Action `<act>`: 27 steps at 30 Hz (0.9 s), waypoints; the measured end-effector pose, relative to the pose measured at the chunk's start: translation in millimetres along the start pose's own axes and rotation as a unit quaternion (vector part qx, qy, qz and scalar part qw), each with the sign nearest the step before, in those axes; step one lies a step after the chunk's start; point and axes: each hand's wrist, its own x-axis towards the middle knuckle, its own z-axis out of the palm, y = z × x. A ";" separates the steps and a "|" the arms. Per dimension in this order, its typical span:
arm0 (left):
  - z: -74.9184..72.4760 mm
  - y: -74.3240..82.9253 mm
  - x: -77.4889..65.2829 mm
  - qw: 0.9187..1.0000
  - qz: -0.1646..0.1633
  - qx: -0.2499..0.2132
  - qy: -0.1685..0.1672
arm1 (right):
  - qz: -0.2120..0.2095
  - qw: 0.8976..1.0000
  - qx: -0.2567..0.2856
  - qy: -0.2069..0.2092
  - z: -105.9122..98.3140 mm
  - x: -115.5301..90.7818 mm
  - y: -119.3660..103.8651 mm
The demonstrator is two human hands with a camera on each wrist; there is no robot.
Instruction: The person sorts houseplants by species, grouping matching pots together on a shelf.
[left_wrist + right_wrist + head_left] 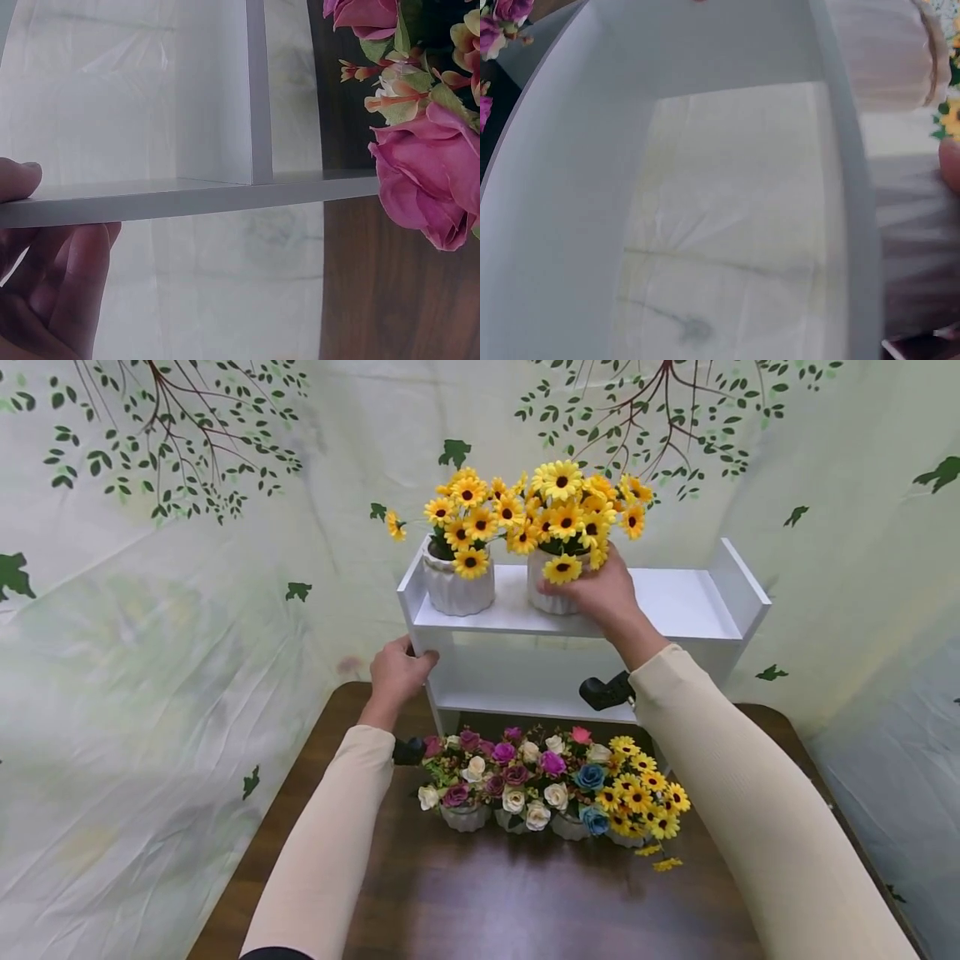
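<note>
My right hand [606,595] grips a white ribbed pot [551,602] of yellow artificial daisies [562,518] on the top board of a white two-tier shelf [675,597]. To its left on that board stands a similar white pot [459,589] of yellow daisies, with part of its side showing in the right wrist view. With thumb and fingers on opposite faces, my left hand [397,677] pinches the shelf's left side panel [187,206]. Only a fingertip [949,161] of the right hand shows in the right wrist view.
A row of several potted artificial flowers, purple, cream, blue and yellow [551,777], stands on the brown wooden table [540,902] before the shelf. Behind it hangs a pale leaf-printed cloth [352,568]. The shelf's lower board [525,703] lies behind the flower row.
</note>
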 end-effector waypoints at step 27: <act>13.2 3.3 -16.3 0.986 0.060 -0.076 0.135 | -0.377 0.899 -0.106 0.195 -85.5 -148.7 207.3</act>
